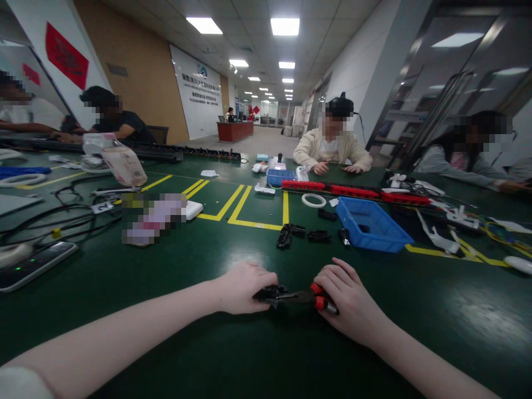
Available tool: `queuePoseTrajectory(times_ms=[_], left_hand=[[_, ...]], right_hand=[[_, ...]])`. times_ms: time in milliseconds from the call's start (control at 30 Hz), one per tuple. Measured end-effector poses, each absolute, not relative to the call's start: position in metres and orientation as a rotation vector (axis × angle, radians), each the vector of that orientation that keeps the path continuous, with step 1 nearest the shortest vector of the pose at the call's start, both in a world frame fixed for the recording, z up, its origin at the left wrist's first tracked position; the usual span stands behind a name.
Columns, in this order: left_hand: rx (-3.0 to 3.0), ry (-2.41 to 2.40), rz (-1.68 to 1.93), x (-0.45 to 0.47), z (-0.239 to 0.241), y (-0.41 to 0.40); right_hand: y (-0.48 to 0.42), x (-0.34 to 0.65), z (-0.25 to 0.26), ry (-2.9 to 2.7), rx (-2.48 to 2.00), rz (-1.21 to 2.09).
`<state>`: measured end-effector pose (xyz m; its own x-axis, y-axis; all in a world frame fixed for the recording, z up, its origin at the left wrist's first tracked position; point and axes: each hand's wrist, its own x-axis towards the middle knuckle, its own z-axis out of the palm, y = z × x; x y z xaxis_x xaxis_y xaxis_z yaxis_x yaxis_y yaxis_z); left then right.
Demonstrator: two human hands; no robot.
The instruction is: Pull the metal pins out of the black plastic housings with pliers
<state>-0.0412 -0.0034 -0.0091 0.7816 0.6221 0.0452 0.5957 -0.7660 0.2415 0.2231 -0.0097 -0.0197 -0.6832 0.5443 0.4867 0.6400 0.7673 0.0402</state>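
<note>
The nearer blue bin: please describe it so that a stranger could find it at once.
On the green table, look just beyond the right hand, right of the small black parts. The blue bin there is larger than the other blue bin farther away.

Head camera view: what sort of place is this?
Probably a shared assembly workshop: a long green table marked with yellow tape lines, a blue parts bin beside loose black parts, and other people seated around it. The left hand holds a black part, the right hand red-handled pliers.
</note>
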Motion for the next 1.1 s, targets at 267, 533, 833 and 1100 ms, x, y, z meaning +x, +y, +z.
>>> queuePoseTrajectory(times_ms=[267, 533, 833, 1100], left_hand=[[2.742, 0.944, 0.197, -0.041, -0.009, -0.003], [2.633, 1.077, 0.197, -0.038, -0.006, -0.006], [2.485, 1.166, 0.264, -0.035, -0.007, -0.011], [2.420, 1.130, 0.291, -0.034, -0.008, -0.011]], right_hand=[[-0.006, 0.226, -0.023, -2.449, -0.844, -0.435], [-0.002, 0.230, -0.025, -2.456, -0.879, -0.405], [0.004, 0.236, -0.020, -2.472, -0.913, -0.233], [0.004, 0.238, -0.023, -2.510, -0.893, -0.147]])
